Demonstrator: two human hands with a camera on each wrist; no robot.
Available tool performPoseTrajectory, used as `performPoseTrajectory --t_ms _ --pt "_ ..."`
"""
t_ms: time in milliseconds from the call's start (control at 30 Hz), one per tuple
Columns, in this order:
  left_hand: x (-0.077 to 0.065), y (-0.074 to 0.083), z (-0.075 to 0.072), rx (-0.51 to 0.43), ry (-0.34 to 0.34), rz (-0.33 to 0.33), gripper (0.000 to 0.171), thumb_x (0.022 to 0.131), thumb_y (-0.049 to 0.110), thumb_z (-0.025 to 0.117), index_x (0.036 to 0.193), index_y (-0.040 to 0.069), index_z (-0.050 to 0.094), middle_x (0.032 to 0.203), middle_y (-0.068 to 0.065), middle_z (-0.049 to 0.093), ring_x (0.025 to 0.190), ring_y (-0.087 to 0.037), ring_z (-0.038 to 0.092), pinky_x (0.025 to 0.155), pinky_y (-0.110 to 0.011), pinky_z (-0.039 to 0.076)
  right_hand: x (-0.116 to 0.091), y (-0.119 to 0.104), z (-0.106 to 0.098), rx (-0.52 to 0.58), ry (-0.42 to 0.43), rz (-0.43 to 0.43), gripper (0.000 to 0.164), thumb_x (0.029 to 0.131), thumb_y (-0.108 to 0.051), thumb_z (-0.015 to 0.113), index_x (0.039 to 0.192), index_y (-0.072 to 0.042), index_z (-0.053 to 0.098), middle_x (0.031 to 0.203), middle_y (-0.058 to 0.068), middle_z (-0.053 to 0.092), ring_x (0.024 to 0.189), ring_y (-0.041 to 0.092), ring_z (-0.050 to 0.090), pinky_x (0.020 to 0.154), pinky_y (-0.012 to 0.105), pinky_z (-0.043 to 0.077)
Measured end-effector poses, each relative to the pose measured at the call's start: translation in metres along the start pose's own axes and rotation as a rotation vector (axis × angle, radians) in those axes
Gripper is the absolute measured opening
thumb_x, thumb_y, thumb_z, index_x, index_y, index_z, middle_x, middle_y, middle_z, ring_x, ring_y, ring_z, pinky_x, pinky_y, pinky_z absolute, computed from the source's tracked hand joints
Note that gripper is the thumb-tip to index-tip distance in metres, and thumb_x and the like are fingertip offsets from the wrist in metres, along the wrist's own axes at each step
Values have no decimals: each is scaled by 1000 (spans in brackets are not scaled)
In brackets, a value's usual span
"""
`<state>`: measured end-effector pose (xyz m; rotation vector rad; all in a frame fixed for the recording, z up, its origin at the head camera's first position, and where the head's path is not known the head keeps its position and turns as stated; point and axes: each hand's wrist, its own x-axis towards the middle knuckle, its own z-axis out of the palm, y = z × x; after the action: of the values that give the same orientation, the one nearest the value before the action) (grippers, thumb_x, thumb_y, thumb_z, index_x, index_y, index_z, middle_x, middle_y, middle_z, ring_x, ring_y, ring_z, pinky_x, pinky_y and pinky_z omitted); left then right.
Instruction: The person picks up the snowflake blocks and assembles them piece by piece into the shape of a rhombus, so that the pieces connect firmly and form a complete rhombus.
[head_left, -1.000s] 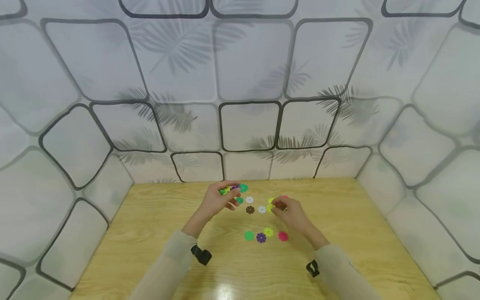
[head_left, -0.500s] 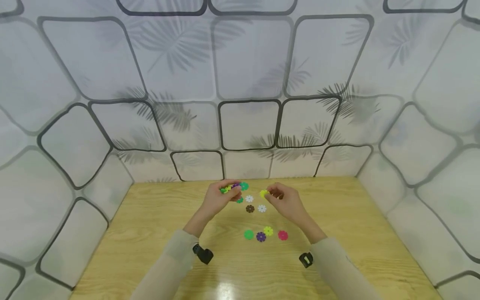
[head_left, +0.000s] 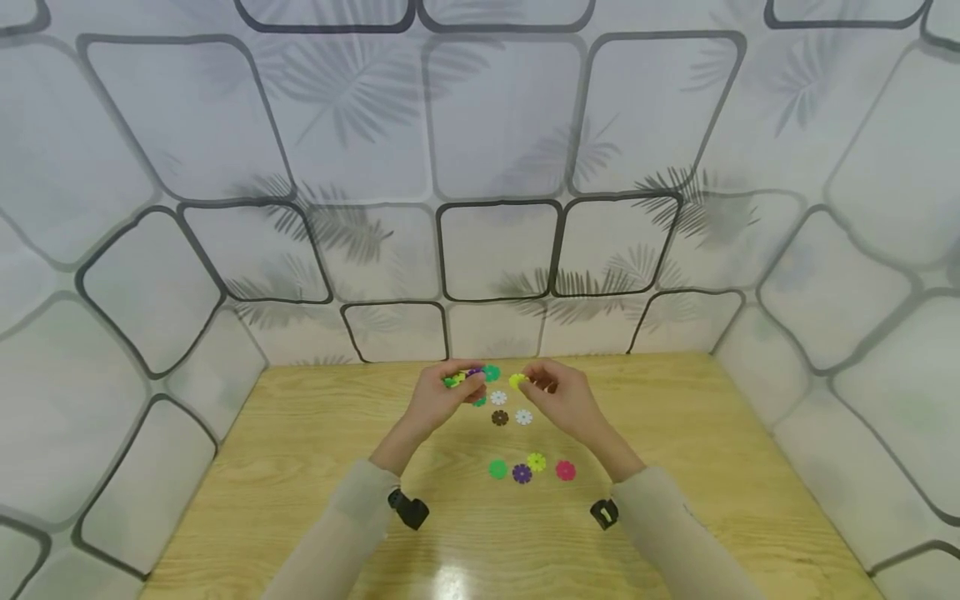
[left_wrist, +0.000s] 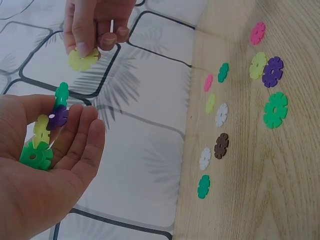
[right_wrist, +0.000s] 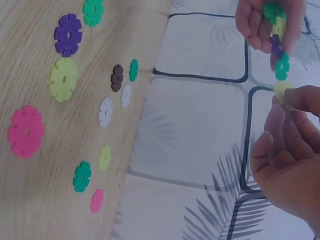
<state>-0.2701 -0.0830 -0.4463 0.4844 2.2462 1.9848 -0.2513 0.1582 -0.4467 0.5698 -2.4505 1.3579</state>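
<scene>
My left hand (head_left: 442, 398) holds a short chain of interlocking snowflake discs, with a green disc (left_wrist: 36, 156) at the palm, then a yellow disc (left_wrist: 41, 131), a purple disc (left_wrist: 58, 117) and another green disc (left_wrist: 61, 95) at the free end. Between thumb and fingers, my right hand (head_left: 564, 398) pinches a single yellow disc (left_wrist: 83, 61). This disc is raised beside the chain's free green end, with a small gap showing in the left wrist view. Both hands are up over the back of the table, facing each other.
On the wooden table (head_left: 315, 467) lie loose discs: green (head_left: 498, 469), purple (head_left: 522, 473), yellow (head_left: 536, 462) and pink (head_left: 566, 471) nearer me. Farther back are brown (head_left: 500, 417), white (head_left: 523, 417) and several others. A patterned cloth wall (head_left: 495, 250) encloses the back and sides.
My right hand has moved left and away from the discs at the back right, bringing the yellow disc close to the chain's end. My left hand has hardly moved.
</scene>
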Motion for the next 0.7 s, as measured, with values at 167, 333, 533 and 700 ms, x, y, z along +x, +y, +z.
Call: performPoseTrajectory --t_ms 167,333,533,700 --pt "1 1 3 6 1 -4 35 104 15 69 136 0 68 112 -26 75 96 -28 79 93 -48 65 2 -5 0 4 -6 8 5 97 -10 74 103 -10 75 88 2 74 79 11 65 69 22 50" --pt "-1 7 3 8 0 6 35 104 15 70 135 -1 69 108 -24 76 93 -22 80 90 -41 66 4 -5 2 3 -8 -18 7 97 -9 74 104 -10 75 86 2 74 75 8 63 66 22 49" --pt "-2 9 5 8 -1 8 34 103 16 70 133 -1 70 104 -23 77 90 -20 79 92 -49 65 6 -7 3 -14 -25 -14 8 98 -12 73 106 -11 76 85 -1 73 74 8 62 65 24 49" --pt "-3 10 4 2 0 5 34 104 16 70 133 -1 69 104 -23 77 90 -19 79 91 -46 66 7 -11 4 -22 -27 -16 8 98 -12 73 106 -10 76 81 -2 70 71 8 59 63 24 47"
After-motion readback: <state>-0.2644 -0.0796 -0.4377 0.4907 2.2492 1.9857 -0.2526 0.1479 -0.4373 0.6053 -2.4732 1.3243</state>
